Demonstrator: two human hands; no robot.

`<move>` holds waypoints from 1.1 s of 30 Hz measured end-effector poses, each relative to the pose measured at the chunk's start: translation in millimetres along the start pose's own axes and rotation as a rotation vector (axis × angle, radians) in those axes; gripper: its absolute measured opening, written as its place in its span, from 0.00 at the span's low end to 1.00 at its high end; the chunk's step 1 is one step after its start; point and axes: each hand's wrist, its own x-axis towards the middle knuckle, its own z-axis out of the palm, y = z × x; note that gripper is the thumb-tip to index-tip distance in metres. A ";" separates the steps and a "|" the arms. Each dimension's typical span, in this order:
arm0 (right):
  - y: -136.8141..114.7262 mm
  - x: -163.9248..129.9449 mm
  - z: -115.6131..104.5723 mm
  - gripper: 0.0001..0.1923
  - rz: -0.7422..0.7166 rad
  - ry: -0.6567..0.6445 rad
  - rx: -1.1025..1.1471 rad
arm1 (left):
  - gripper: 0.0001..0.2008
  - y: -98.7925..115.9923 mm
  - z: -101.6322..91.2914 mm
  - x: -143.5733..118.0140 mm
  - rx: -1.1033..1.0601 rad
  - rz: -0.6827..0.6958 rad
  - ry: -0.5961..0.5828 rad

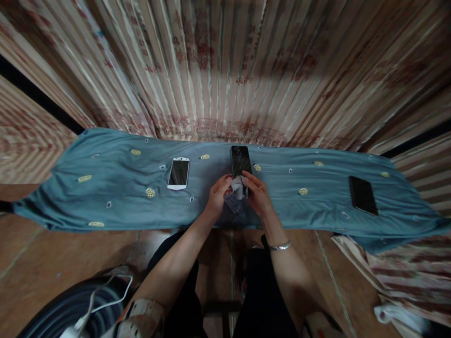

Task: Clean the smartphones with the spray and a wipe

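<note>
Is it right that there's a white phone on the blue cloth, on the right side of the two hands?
Not quite. The white phone does lie on the blue cloth, but it is to the left of the hands, beside the left hand. On the right, past the right hand, lies a black phone. The head view shows it.

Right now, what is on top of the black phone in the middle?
A small pale cloth lies over the near end of the black phone, pinched by the left hand and right hand. The far end shows bare dark glass; the near end is hidden.
</note>
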 end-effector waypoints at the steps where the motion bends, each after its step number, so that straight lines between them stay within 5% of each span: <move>1: -0.1 -2.8 2.4 0.28 0.017 -0.009 0.013 | 0.18 1.0 -2.0 -2.1 -0.005 -0.007 -0.012; 8: 1.7 -11.2 15.5 0.24 0.042 -0.109 -0.057 | 0.17 3.6 -15.5 -9.5 0.050 -0.039 -0.058; 12: 8.7 -11.2 21.2 0.21 -0.088 -0.169 -0.202 | 0.10 4.3 -26.3 -10.2 0.144 0.015 -0.011; 22: 30.0 -19.2 8.1 0.17 -0.620 -0.216 -1.178 | 0.13 55.3 -62.1 -9.4 0.657 0.320 0.124; 28: 33.4 -29.2 16.8 0.23 -0.475 -0.252 -1.583 | 0.11 61.4 -74.7 -4.5 0.671 0.259 0.137; 33: 28.1 -20.9 22.3 0.17 -0.279 -0.187 -1.374 | 0.10 58.3 -84.1 -1.3 0.608 0.259 0.147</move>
